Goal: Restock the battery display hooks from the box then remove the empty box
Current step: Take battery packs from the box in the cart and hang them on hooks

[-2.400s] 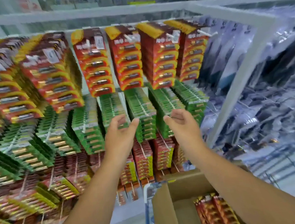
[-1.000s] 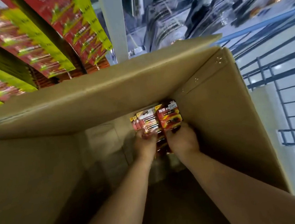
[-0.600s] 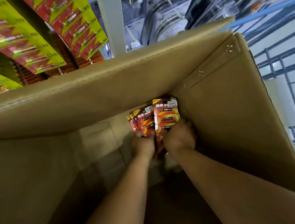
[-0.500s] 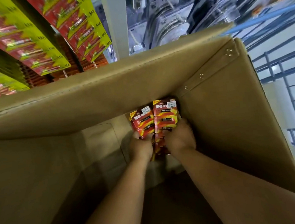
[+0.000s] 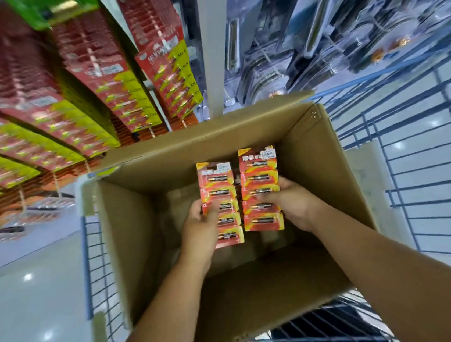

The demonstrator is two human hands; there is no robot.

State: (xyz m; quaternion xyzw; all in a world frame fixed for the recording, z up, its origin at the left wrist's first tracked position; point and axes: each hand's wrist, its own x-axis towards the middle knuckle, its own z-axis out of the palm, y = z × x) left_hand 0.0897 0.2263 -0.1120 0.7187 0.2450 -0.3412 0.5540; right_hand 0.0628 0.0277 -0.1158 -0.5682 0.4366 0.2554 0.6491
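While our left hand (image 5: 201, 224) and right hand (image 5: 292, 204) each grip a battery strip (image 5: 219, 199) above the box (image 5: 260, 293), hanging them on hooks at ten o'clock remains.

Readable text is scarce. On the hanging battery packs (image 5: 176, 72) on the display, up and to the left of both grips, the yellow lower corner of each card carries "AAA", repeated down the row; the white brand lettering on their red headers is too blurred to read. The battery strip (image 5: 257, 167) pinched by the right hand (image 5: 293, 205) has white characters on its red header and a small white price sticker beside them, above the grip, neither legible. The strip (image 5: 216, 183) held by the left hand (image 5: 200, 230) bears a similar sticker, also unreadable.
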